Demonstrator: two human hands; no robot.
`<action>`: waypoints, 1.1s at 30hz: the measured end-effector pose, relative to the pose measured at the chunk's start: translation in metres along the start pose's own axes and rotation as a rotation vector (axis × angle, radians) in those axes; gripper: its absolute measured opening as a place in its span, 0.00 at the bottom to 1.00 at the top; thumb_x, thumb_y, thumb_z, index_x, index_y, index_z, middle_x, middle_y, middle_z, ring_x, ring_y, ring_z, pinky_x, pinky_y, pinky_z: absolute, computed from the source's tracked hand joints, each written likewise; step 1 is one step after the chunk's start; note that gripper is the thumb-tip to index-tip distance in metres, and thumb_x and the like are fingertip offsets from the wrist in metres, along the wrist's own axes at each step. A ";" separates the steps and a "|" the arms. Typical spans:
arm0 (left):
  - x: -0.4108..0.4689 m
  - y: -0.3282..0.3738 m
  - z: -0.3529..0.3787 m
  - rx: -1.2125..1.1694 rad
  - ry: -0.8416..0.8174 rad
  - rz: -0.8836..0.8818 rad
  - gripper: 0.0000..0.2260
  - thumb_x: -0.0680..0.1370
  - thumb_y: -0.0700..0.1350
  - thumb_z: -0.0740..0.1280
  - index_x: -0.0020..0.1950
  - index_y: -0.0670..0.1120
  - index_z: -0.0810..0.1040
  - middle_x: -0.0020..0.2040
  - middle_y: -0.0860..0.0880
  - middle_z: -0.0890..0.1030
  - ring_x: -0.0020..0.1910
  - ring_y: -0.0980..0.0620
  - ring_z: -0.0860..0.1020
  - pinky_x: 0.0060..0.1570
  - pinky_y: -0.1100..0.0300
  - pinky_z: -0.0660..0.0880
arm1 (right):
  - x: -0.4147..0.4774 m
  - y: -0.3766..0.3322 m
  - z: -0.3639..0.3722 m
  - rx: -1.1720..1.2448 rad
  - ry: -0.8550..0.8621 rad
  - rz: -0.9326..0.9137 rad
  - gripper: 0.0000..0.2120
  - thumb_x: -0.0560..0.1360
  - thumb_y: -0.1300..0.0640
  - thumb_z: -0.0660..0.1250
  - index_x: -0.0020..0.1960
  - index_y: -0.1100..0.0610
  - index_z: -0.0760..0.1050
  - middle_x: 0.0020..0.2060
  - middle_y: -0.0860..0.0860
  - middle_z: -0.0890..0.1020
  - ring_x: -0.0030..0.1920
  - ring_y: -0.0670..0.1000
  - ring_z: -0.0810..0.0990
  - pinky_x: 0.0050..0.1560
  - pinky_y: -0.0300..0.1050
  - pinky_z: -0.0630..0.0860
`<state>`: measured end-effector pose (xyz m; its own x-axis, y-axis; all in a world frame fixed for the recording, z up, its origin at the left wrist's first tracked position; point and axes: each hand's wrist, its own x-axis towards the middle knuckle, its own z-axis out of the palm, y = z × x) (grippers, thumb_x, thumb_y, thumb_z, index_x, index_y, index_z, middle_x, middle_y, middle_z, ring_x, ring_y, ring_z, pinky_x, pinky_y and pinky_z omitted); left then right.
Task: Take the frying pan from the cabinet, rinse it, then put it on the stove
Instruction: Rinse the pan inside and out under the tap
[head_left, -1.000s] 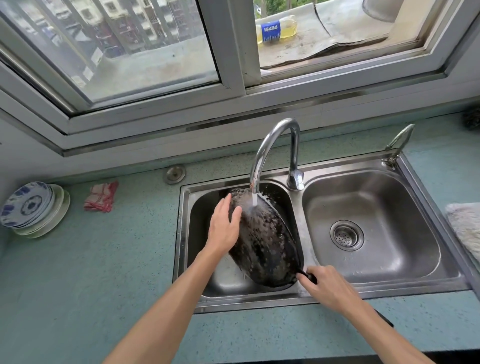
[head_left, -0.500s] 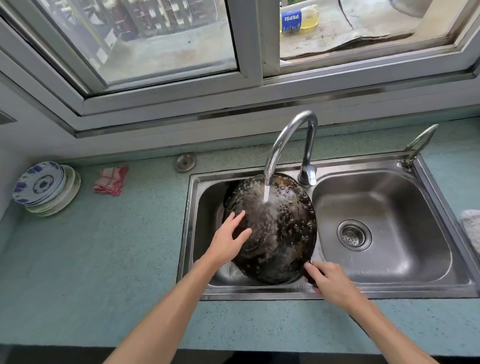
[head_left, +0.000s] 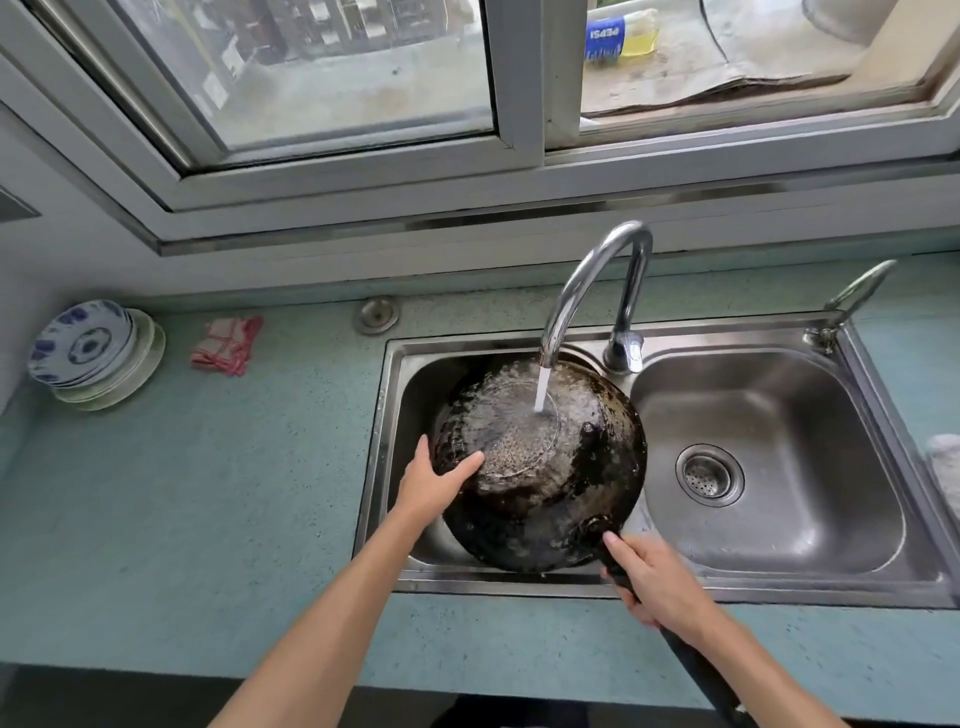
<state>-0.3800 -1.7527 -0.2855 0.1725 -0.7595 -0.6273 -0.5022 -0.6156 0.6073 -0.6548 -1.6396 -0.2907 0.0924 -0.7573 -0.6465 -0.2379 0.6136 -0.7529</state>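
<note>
The black frying pan (head_left: 561, 478) is bottom up over the left basin of the steel double sink (head_left: 395, 415). Water from the curved tap (head_left: 587, 280) falls on the pan's underside. My right hand (head_left: 660, 582) grips the pan's black handle at the sink's front edge. My left hand (head_left: 436, 483) lies flat against the pan's left edge, fingers spread on the wet bottom. The stove is out of view.
The right basin (head_left: 769, 457) has a drain strainer. A second small tap (head_left: 852, 301) stands at the sink's far right corner. A stack of plates (head_left: 93, 353) and a red cloth (head_left: 226, 345) lie on the teal counter at left. A window runs behind the sink.
The pan has turned from edge-on to bottom up under the water. My left hand slid down its left side. My right hand kept hold of the handle.
</note>
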 end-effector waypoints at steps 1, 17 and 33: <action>-0.001 -0.002 -0.001 -0.050 -0.020 -0.026 0.54 0.65 0.71 0.72 0.81 0.53 0.48 0.81 0.48 0.57 0.78 0.46 0.60 0.75 0.45 0.59 | -0.001 0.001 0.002 0.019 0.001 0.010 0.22 0.84 0.50 0.57 0.42 0.67 0.74 0.23 0.53 0.70 0.20 0.49 0.63 0.20 0.37 0.58; -0.006 -0.005 -0.018 -0.319 -0.003 -0.140 0.50 0.62 0.67 0.76 0.78 0.52 0.60 0.73 0.48 0.70 0.68 0.47 0.72 0.65 0.44 0.72 | 0.006 0.000 0.005 0.096 -0.041 0.071 0.23 0.82 0.45 0.58 0.39 0.63 0.72 0.24 0.54 0.70 0.20 0.49 0.62 0.22 0.37 0.58; -0.002 0.026 -0.066 -0.696 0.147 -0.047 0.39 0.64 0.44 0.82 0.71 0.43 0.68 0.61 0.37 0.79 0.53 0.43 0.83 0.49 0.51 0.82 | 0.016 -0.018 0.010 0.337 -0.164 0.162 0.25 0.78 0.37 0.61 0.42 0.60 0.73 0.25 0.52 0.68 0.21 0.47 0.61 0.20 0.36 0.56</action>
<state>-0.3375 -1.7813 -0.2360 0.3175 -0.7188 -0.6184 0.1582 -0.6029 0.7820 -0.6396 -1.6606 -0.2888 0.2394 -0.6157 -0.7507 0.0658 0.7817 -0.6201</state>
